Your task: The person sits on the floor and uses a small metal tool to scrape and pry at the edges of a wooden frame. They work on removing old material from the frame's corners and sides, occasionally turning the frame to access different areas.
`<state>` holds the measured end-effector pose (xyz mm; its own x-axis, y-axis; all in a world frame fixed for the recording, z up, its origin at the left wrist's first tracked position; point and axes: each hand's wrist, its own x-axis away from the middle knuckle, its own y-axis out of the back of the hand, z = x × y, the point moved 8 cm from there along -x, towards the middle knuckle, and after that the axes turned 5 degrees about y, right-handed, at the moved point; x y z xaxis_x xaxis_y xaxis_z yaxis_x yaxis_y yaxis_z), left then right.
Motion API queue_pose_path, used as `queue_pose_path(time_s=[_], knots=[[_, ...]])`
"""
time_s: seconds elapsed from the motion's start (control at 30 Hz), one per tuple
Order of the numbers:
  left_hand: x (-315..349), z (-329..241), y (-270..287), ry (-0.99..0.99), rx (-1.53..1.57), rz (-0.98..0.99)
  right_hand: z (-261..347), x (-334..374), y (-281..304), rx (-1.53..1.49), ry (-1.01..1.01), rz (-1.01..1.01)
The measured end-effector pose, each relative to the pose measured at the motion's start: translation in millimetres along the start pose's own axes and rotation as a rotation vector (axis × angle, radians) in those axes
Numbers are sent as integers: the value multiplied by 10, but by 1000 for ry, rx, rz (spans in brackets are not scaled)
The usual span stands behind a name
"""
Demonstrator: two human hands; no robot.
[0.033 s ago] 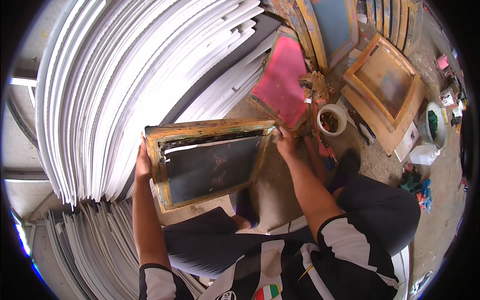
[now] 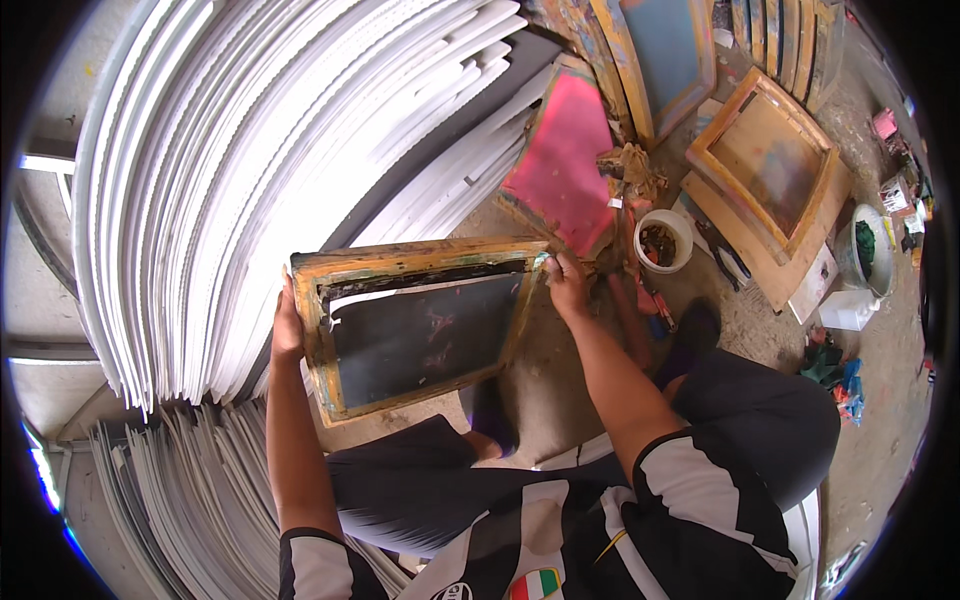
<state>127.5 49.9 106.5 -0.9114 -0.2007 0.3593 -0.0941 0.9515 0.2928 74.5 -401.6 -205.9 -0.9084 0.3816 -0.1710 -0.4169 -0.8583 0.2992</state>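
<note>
Between my two hands I hold up a screen printing frame (image 2: 420, 335), tilted above my legs. Its wooden border is stained yellow and brown, and dark mesh fills the middle. Along the upper inner edge run black residue and a thin white torn strip. My left hand (image 2: 287, 325) is closed round the frame's left side, its fingers partly hidden behind the wood. At the upper right corner my right hand (image 2: 568, 285) grips the border, thumb on the front.
Tall stacks of white sheets (image 2: 240, 180) rise at the left. Beyond the frame lean a pink screen (image 2: 565, 150) and a blue-grey screen (image 2: 668, 60). A white bucket (image 2: 664, 240), pliers (image 2: 722, 255) and a wooden frame on a board (image 2: 765, 165) lie right.
</note>
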Motion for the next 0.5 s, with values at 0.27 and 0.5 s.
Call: queue_pose_path(time_s=[0.27, 0.5], knots=[[99, -15, 45, -20, -10, -35, 333, -24, -224, -36, -305, -49], [39, 34, 212, -149, 26, -151, 237, -109, -304, -196, -328, 29]])
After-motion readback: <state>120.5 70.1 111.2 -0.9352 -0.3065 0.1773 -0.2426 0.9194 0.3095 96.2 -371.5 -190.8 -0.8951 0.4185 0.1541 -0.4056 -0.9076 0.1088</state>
